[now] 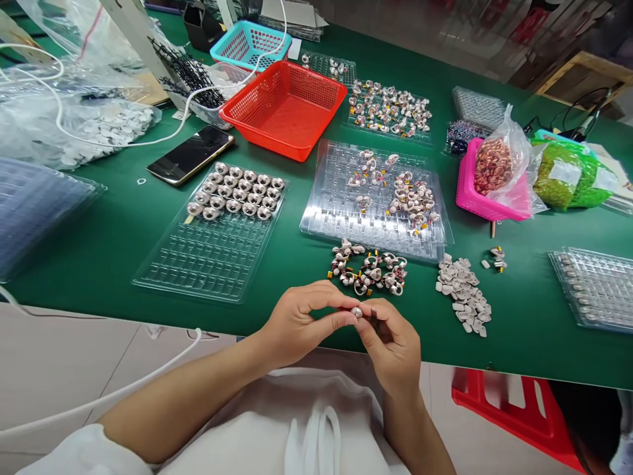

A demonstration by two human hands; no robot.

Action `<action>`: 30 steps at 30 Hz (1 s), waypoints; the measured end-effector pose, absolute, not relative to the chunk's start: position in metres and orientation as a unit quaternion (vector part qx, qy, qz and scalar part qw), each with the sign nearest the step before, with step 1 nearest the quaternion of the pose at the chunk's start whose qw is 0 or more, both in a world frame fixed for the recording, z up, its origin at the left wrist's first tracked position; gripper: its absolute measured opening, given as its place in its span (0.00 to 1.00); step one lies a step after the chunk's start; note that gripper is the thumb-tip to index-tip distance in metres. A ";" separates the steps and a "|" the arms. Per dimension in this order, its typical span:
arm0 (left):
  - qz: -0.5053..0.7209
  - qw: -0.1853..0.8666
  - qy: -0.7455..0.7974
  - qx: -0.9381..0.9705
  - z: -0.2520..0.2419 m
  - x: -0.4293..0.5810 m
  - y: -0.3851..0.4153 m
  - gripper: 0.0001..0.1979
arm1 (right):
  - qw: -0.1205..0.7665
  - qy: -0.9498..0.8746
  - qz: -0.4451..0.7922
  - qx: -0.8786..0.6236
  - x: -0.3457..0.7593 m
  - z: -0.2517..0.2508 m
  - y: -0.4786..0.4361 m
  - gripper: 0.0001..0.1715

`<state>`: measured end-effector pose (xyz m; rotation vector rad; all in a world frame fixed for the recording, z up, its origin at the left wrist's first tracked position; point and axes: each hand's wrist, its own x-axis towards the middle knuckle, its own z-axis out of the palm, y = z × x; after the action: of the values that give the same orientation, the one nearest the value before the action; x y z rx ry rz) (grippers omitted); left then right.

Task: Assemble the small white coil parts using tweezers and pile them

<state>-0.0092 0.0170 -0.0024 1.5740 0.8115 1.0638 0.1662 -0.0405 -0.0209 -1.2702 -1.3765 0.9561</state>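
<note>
1. Pinching a small silvery part (357,312) between thumb and fingertips, our left hand (304,323) is meeting our right hand (394,340) above the near edge of the desk (299,270).
2. Our right hand is gripping the same part from its other side, while a thin dark strip (374,319) is showing among its fingers; we are not managing to tell what the strip is.
3. We are judging this piece to be partway through handling, since both hands are working on it and neither is letting go.
4. The part is turning a shiny, rounded face up toward us; fingertips are covering too much of it for us to tell its long axis or which end is leading.
5. Just beyond the fingers, a cluster of ring-like pieces (370,272) is lying loose, and a heap of pale grey pieces (463,295) is spreading to the right, so plenty is apparently remaining.
6. Farther out, stacked clear trays (333,198) are carrying more ring-like pieces, and at left a clear tray (202,257) is holding rows of silvery units (242,190) at its far end, its filling reaching only partway, by our judgement.
</note>
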 end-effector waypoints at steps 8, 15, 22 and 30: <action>0.437 0.509 0.338 0.660 0.007 -0.005 0.013 0.07 | 0.583 -0.430 0.532 -0.439 0.167 -0.032 -0.042 0.09; 0.447 0.454 0.343 0.690 0.011 -0.001 0.010 0.08 | 0.592 -0.383 0.557 -0.438 0.167 -0.038 -0.045 0.08; 0.457 0.439 0.339 0.696 0.008 -0.002 0.010 0.08 | 0.576 -0.437 0.504 -0.473 0.166 -0.036 -0.042 0.03; 0.469 0.428 0.325 0.701 0.007 -0.002 0.010 0.08 | 0.574 -0.477 0.466 -0.475 0.167 -0.034 -0.043 0.06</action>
<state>-0.0020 0.0095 0.0068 1.7505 0.8111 1.1716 0.1672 -0.0428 -0.0341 -1.1127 -1.1183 1.0920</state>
